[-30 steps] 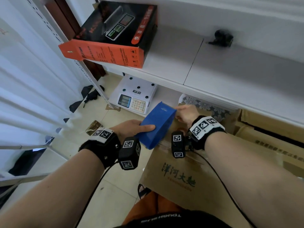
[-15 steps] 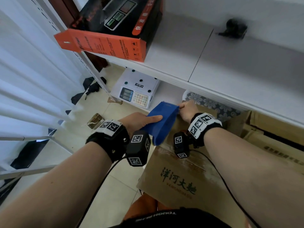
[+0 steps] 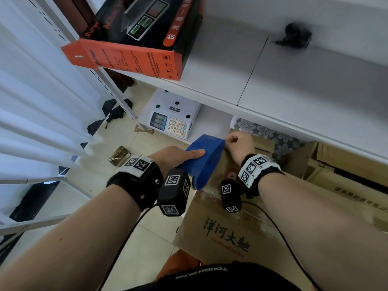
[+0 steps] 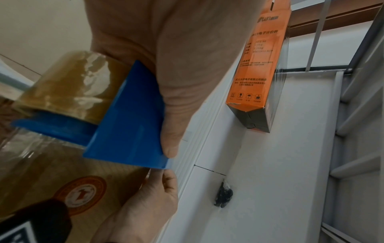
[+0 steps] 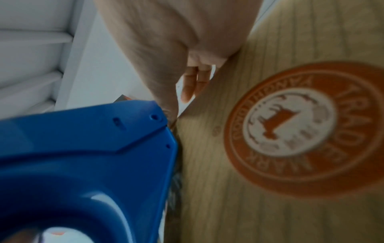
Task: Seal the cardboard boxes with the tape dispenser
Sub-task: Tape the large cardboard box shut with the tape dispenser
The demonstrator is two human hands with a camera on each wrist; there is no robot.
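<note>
- White shelving [image 3: 220, 66] fills the far side of your view, over a pale tiled floor [image 3: 147, 223], with white curtain folds [image 3: 31, 101] on the left.
- Your cardboard box [image 3: 226, 234] sits near you on the floor, partly under the shelf edge, with green characters on its near flap and an orange round trademark [image 5: 286, 129] on its top.
- Your left hand [image 3: 174, 156] is clamped on the blue tape dispenser [image 3: 201, 160], thumb laid along its flat outer shell and the other fingers hidden beneath it.
- You hold the dispenser at the box's left side, above its top, tilted, with its far end close to the box's far edge.
- From the left wrist view, the brown tape roll [image 4: 68, 85] sits in the dispenser, and a clear strip of tape runs from it down over the box.
- Your right hand [image 3: 239, 143] is at the box's far edge, just beside the dispenser's far end, with its fingers curled; it seems to be pinching something at the dispenser's tip, but you cannot tell what.
- An orange and black carton [image 3: 134, 38] lies on the shelf at the far left, overhanging its edge.
- A small black object [image 3: 296, 36] rests on the shelf at the far right.
- A white electronic scale [image 3: 172, 116] stands on the floor below the shelf, beyond the dispenser.
- More cardboard boxes [image 3: 346, 164] lie to the right under the shelf.
</note>
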